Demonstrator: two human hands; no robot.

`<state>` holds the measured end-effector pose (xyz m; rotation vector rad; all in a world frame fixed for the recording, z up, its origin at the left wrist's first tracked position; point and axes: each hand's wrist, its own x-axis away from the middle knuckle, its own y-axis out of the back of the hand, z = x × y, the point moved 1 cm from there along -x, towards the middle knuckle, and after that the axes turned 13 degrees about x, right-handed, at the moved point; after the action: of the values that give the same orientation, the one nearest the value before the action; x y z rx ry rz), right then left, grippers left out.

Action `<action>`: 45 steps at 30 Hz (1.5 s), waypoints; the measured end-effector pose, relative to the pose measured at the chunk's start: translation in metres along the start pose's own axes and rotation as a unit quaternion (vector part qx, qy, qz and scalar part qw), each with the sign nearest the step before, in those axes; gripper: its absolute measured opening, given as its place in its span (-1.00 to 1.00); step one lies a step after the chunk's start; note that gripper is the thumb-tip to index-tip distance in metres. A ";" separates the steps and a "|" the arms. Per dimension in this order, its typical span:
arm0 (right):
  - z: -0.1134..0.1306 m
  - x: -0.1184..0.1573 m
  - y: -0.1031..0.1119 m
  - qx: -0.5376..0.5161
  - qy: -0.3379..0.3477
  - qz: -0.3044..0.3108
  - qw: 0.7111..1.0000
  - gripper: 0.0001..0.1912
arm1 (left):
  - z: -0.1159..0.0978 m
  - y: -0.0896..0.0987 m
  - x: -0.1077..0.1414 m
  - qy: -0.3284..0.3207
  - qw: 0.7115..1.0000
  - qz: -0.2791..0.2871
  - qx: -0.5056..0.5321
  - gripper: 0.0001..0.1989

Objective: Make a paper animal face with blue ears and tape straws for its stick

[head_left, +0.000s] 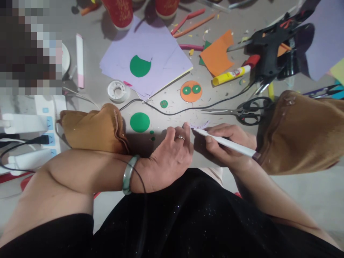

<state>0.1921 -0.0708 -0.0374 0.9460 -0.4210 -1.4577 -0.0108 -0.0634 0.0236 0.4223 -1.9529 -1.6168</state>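
Note:
My right hand (228, 143) is wrapped round a white pen (228, 143), its tip pointing left at a small curved purple paper strip (199, 126) on the table. Beside the strip, my left hand (174, 148) rests with curled fingers, a fingertip at the strip's left end; whatever it may hold is too small to make out. Above lie an orange paper circle (191, 91) bearing two green ovals and a small green circle (163, 104). A larger green circle (139, 122) lies to the left. Black-handled scissors (242, 111) lie above my right hand.
Purple sheets (161, 53), red cups (120, 14), a tape roll (117, 90) and orange paper (217, 53) lie further back. A glue gun (271, 44) and yellow glue stick (232, 74) are at right. A black cable crosses the table; power strips (49, 125) stand left.

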 end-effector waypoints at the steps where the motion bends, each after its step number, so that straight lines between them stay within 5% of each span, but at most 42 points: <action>1: 0.001 -0.001 0.001 0.013 0.018 -0.013 1.000 -0.91 | 0.000 0.000 0.000 -0.002 1.000 -0.005 -0.003 -0.48; 25: 0.007 -0.006 0.001 0.044 0.092 -0.078 0.992 -0.86 | 0.002 0.003 0.000 -0.003 0.999 0.022 0.025 -0.48; 41: 0.000 -0.002 0.006 0.044 0.023 -0.041 0.998 -0.88 | 0.001 0.002 0.001 -0.005 1.000 0.008 0.005 -0.48; 45: 0.000 -0.001 0.004 0.035 0.054 -0.060 0.996 -0.90 | 0.001 0.003 0.001 -0.004 1.000 0.016 0.014 -0.48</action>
<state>0.1945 -0.0705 -0.0340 1.1174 -0.3436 -1.4995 -0.0121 -0.0622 0.0262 0.3946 -1.9818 -1.5752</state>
